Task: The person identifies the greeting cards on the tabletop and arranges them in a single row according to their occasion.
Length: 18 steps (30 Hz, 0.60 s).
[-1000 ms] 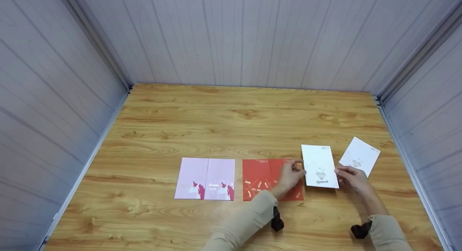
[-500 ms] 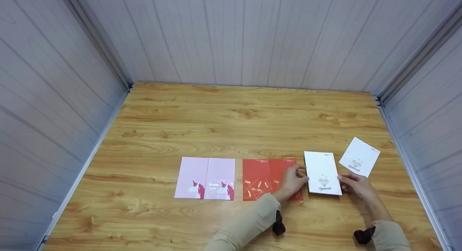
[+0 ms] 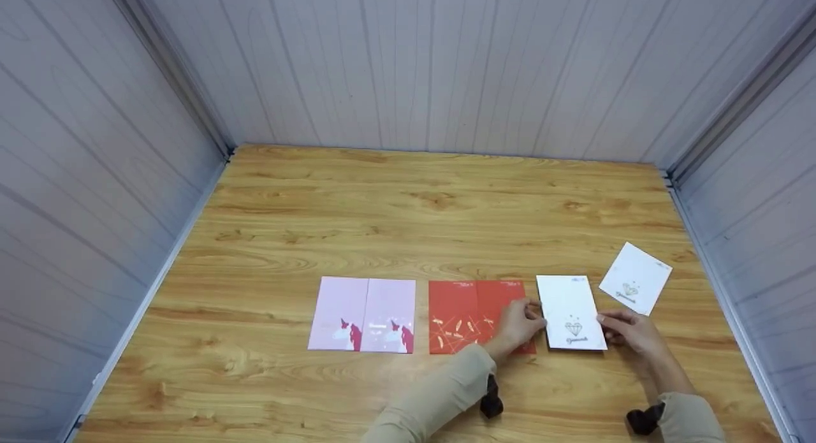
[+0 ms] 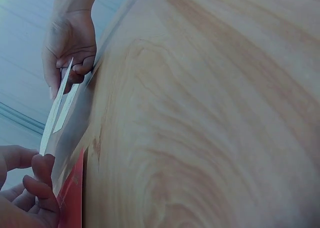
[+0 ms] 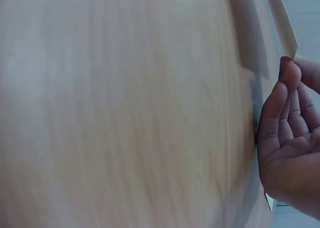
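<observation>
A white envelope (image 3: 564, 303) printed with a diamond is held between both hands, slightly above the table. My left hand (image 3: 519, 325) pinches its left edge between thumb and finger, over part of the red envelopes (image 3: 452, 309). On the opposite edge, my right hand (image 3: 637, 334) pinches it the same way. The left wrist view shows the raised white envelope (image 4: 52, 120) nearly edge-on, with a gap below it. Its near corner also appears in the right wrist view, between the right thumb and finger (image 5: 290, 77). Another white envelope (image 3: 636, 277) lies askew to the right, behind the right hand.
Two pink envelopes (image 3: 363, 312) with unicorn prints lie side by side, left of the two red ones. The wooden table (image 3: 408, 226) is bounded by pale panel walls (image 3: 395, 67) at the back and both sides.
Both hands have brought the held white envelope toward the table's front edge and slightly to the right, and lower. The other envelopes have stayed in place.
</observation>
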Tool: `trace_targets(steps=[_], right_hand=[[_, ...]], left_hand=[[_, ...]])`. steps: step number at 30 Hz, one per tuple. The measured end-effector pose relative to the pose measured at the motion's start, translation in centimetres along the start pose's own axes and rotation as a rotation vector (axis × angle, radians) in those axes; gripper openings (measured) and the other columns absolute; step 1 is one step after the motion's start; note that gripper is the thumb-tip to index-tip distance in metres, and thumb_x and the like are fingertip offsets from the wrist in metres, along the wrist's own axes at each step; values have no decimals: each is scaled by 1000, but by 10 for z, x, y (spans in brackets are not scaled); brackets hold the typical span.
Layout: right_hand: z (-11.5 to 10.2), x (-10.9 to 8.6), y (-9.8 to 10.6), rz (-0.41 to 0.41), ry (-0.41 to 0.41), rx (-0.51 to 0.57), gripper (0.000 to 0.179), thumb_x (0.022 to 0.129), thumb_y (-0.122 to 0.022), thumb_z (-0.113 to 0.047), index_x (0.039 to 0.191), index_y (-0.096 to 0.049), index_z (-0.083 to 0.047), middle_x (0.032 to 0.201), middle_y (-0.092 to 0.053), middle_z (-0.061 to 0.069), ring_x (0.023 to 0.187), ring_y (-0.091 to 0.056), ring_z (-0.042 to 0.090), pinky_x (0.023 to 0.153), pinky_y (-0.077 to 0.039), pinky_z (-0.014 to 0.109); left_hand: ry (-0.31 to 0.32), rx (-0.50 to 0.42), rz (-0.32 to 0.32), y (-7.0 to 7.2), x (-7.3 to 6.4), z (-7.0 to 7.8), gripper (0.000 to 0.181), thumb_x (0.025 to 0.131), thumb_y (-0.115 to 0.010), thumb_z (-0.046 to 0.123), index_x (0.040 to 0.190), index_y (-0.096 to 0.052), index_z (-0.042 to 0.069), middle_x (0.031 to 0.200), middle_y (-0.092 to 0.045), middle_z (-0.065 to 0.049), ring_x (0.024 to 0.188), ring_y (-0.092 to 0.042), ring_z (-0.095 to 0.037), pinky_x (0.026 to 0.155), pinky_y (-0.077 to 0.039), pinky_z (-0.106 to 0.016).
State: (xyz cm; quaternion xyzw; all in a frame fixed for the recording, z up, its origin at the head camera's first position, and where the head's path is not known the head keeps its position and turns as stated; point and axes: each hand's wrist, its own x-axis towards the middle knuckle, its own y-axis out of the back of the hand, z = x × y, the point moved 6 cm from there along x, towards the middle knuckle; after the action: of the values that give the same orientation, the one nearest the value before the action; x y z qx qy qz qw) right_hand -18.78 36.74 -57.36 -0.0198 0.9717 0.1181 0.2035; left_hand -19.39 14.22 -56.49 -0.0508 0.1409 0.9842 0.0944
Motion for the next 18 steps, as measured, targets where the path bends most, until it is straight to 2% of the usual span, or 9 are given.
trace_targets(steps=[7, 18], right_hand=[[1, -1, -1, -26, 16, -45, 22, 82, -63, -20, 95, -62, -2, 73, -57, -1, 63, -55, 9, 60, -47, 23], [1, -1, -3, -53, -1, -46, 23, 83, -62, -18, 96, -62, 1, 75, -59, -1, 63, -56, 10, 59, -48, 23]], left_hand=[[21, 28, -27, -1, 0, 0, 21, 72, -68, 1, 92, -64, 1, 67, -61, 3, 58, -54, -2, 51, -42, -17], [58, 23, -51, -3, 0, -2, 19, 73, -68, 2, 92, -63, -1, 61, -58, 4, 47, -53, -8, 45, -41, -18]])
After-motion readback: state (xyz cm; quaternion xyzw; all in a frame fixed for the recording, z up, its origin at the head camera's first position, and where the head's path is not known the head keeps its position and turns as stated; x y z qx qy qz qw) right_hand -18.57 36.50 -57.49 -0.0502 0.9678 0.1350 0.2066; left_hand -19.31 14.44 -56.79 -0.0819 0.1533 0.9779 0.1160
